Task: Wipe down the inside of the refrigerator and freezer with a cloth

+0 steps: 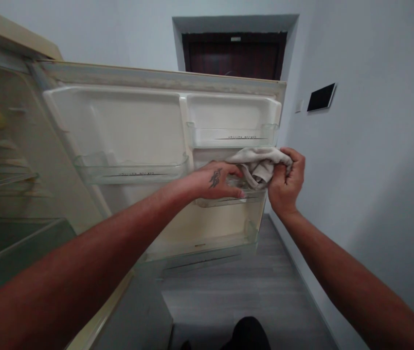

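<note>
- Cloth (256,163): off-white, crumpled, bunched against the inner face of an open fridge door (119,126), level with the top of a clear middle door bin (228,200).
- Left hand (216,182): back of the hand in view, with a dark tattoo; fingers extended towards the cloth and over the bin's rim. Thumb side touches the cloth's fold. Whether this hand grips the cloth cannot be determined.
- Right hand (285,182): fingers curled, closed firmly on the cloth's right end, beside the door's outer edge.
- Hands: close together, the bunched cloth between them.
- Door fittings: a clear upper-left bin (130,172) and an upper-right bin (232,138) sit above the hands; a lower bin (199,250) sits below them.
- Fridge interior (6,180): visible at far left, with shelves; contents are blurred and cannot be identified.
- Surroundings: pale grey wall (374,146) at right carries a dark wall panel (321,97). A dark brown door (234,56) stands ahead, beyond a grey floor (228,291).
</note>
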The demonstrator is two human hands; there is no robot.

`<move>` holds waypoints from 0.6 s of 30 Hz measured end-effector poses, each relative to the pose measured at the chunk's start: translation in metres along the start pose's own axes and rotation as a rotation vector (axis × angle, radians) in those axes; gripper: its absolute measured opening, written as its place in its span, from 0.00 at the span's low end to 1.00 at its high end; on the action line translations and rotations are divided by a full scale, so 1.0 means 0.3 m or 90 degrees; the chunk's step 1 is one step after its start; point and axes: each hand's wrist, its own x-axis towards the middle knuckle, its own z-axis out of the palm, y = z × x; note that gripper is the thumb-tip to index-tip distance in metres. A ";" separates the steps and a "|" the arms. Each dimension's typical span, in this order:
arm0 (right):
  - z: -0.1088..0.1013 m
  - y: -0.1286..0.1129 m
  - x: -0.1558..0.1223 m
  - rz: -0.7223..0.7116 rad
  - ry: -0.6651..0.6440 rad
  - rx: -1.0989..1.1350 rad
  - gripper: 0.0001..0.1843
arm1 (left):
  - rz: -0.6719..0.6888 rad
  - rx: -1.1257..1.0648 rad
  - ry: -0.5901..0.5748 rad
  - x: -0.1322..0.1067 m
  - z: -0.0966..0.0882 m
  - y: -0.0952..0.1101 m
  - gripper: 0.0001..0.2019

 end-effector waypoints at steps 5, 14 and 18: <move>-0.022 -0.010 0.022 0.035 -0.026 0.010 0.25 | 0.074 0.205 0.062 -0.075 -0.050 0.078 0.18; -0.087 -0.093 0.089 -0.124 -0.373 -0.047 0.20 | -0.016 0.325 0.210 -0.466 -0.017 0.154 0.21; -0.005 -0.151 0.142 -0.060 -0.777 -0.127 0.23 | -0.097 0.218 0.265 -0.821 0.243 0.059 0.31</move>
